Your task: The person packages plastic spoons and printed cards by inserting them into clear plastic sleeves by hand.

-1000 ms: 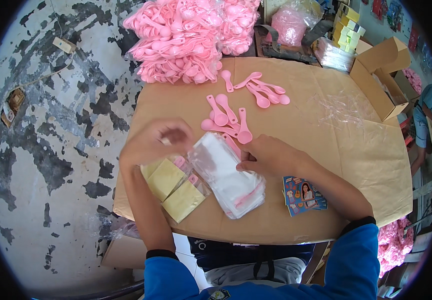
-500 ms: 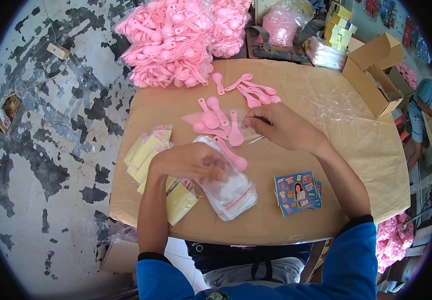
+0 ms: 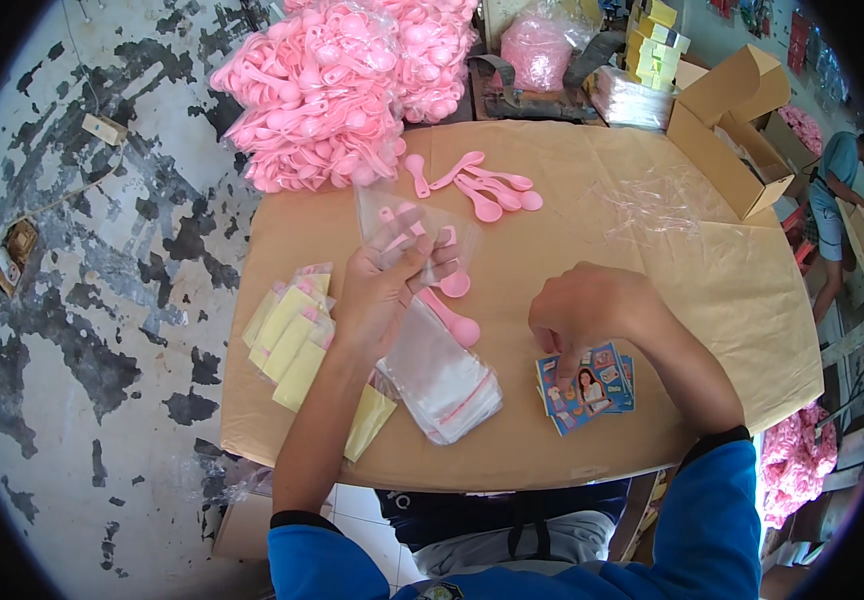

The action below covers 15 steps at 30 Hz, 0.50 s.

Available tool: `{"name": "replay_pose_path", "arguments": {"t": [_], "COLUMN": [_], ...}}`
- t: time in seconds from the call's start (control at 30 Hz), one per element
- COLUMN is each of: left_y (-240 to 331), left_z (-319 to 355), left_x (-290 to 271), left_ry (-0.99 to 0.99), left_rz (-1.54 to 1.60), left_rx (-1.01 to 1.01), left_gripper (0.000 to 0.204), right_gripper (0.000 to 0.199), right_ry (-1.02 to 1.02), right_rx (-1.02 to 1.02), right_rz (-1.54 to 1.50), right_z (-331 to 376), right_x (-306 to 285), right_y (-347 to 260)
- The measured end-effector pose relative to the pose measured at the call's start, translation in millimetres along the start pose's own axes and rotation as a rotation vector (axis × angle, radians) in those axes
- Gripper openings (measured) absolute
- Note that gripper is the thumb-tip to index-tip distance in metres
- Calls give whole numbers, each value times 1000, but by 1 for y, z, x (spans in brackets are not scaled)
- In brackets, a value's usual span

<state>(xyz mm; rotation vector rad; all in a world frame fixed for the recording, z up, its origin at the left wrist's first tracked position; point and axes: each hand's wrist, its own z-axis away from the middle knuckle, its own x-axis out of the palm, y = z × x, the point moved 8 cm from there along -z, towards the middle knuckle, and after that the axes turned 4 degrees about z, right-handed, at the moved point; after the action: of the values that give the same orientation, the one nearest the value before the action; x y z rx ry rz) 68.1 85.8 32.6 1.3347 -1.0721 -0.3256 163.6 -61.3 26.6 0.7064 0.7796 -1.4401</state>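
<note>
My left hand holds a clear plastic bag closed between thumb and fingers, raised over several pink plastic spoons. Through the film, parts of some spoons show. Below that hand lies a stack of clear bags, with one spoon across its upper end. My right hand is bent down over the blue printed cards. Its fingers are drawn together, the tips on the upper left part of the top card; the thumb is partly hidden.
Filled packets with yellow cards lie at the left. Farther back are loose pink spoons and big bags of spoons. Crumpled clear film and an open cardboard box are at the right. Another person stands beyond.
My right hand has left the clear bag and moved down to the printed cards. My left hand has risen from the bag stack and now grips the clear bag above the spoons.
</note>
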Motion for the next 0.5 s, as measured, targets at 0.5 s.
{"name": "replay_pose_path", "arguments": {"t": [0.5], "left_y": [11], "left_z": [2], "left_x": [-10], "left_ry": [45], "left_rz": [78], "left_rx": [65], "left_gripper": [46], "right_gripper": [22], "right_ry": [441], "right_rx": [-12], "right_rz": [-599], "right_z": [13], "right_x": [-50], "right_y": [43]}}
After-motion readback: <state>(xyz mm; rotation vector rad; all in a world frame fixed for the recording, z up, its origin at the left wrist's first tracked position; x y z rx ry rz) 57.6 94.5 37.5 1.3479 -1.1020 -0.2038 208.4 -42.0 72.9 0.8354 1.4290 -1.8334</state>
